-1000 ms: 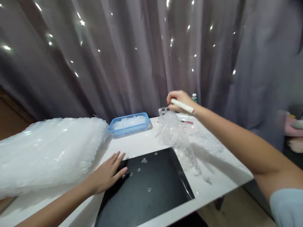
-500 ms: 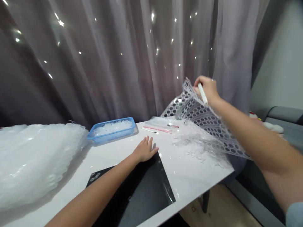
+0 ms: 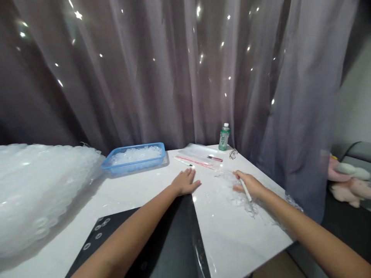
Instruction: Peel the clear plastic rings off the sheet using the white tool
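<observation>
My left hand lies flat with fingers spread at the far edge of a black mat. A white pen-like tool is in my right hand, over a heap of clear plastic scraps on the right of the white table. Several small clear rings lie on the mat's left part. Behind my left hand are a clear bag with a red strip and small red-handled snips.
A blue basket of clear pieces stands at the back. At left lies a big bulging clear bag. A green bottle and glasses are at the back right. Plush toys sit beyond the table.
My right hand has come down to the table with the white tool. The perforated clear sheet it held up is out of its grasp and mostly out of view. The bottle now shows.
</observation>
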Tool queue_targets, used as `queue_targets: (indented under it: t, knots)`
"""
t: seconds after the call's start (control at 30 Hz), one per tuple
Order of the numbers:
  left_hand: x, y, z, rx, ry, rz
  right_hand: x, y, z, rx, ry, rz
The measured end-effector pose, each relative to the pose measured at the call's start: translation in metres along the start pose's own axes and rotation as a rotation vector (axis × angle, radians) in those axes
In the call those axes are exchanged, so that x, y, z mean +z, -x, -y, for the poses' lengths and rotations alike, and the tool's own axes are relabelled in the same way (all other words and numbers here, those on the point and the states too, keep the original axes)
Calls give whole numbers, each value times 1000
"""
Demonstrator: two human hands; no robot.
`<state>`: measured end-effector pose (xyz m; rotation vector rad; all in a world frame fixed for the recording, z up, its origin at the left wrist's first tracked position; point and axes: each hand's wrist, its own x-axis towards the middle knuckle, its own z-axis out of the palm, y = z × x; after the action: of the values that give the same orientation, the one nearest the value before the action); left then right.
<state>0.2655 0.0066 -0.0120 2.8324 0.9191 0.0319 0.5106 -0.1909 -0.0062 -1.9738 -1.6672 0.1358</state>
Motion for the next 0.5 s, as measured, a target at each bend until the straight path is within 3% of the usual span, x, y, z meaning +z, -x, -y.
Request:
queue_targets:
  t: [0.13, 0.27, 0.4, 0.5]
  knots:
    - [-7, 15, -25, 268, 87, 21, -34, 5, -17, -4, -42, -97]
    - [-11, 19, -46, 475, 284, -156, -80, 10, -34, 30, -128, -360]
    - [-9, 13, -44, 318, 197, -282, -98, 10, -22, -6, -217, -518]
    - [-7, 13, -28, 149, 69, -296, -87, 2, -2, -71, -186, -449]
